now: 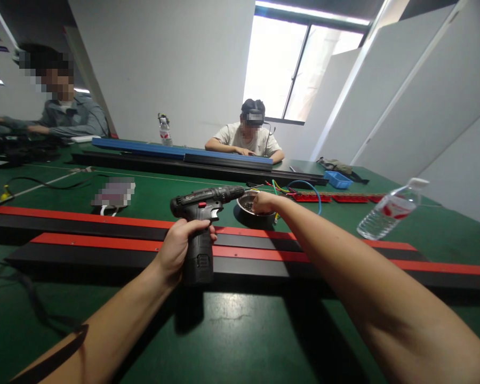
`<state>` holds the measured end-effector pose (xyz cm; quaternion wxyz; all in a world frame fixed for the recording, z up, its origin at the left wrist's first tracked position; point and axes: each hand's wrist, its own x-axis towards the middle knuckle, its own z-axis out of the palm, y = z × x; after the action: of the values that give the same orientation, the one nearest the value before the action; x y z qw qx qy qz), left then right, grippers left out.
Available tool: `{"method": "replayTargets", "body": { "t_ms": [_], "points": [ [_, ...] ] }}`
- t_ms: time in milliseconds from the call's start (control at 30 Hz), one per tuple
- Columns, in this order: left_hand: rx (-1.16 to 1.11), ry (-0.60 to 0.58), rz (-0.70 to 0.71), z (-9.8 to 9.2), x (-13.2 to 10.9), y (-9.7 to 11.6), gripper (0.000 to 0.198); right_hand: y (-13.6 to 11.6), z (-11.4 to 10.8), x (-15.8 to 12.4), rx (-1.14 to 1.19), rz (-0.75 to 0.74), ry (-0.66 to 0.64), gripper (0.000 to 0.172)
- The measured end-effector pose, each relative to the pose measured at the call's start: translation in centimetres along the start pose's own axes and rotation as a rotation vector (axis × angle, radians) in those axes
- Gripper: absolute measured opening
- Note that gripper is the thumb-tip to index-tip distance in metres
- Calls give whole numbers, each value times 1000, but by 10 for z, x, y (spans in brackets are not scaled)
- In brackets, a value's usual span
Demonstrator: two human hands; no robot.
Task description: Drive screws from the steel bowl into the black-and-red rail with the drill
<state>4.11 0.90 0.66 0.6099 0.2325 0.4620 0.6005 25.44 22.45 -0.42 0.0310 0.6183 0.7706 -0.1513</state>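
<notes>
My left hand (180, 240) is closed round the grip of a black cordless drill (200, 256), held upright with its chuck and long bit pointing right. My right hand (264, 202) reaches into a round metal bowl (246, 209); its fingers are down inside and mostly hidden, so what they touch cannot be made out. Small dark pieces lie in the bowl. Below the drill and my arms run long black bars with red tops (260, 253), with small screws along the red faces.
A water bottle (390, 210) leans at the right. Behind the bowl are coloured wires (320, 200), red strips (350, 199) and a blue bin (338, 180). Long blue and black bars (144, 148) cross the green table (240, 330). Two people sit at the far side.
</notes>
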Motion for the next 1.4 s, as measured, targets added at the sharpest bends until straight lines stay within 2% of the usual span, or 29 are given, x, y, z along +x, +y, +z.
{"method": "replayTargets", "body": {
  "t_ms": [233,500,800,1000,1400],
  "points": [
    [36,7,27,0,0,-3,7,7,-8,-4,108,40,55,27],
    [47,-3,0,1,-2,0,6,12,-14,-6,228,30,88,2],
    [46,-17,-16,0,-3,0,5,16,-13,-2,230,39,115,5],
    [32,-22,3,-1,-2,0,5,15,-15,-4,197,38,132,18],
    [26,-33,-2,0,-1,1,6,10,-13,-9,98,6,87,15]
  ]
}}
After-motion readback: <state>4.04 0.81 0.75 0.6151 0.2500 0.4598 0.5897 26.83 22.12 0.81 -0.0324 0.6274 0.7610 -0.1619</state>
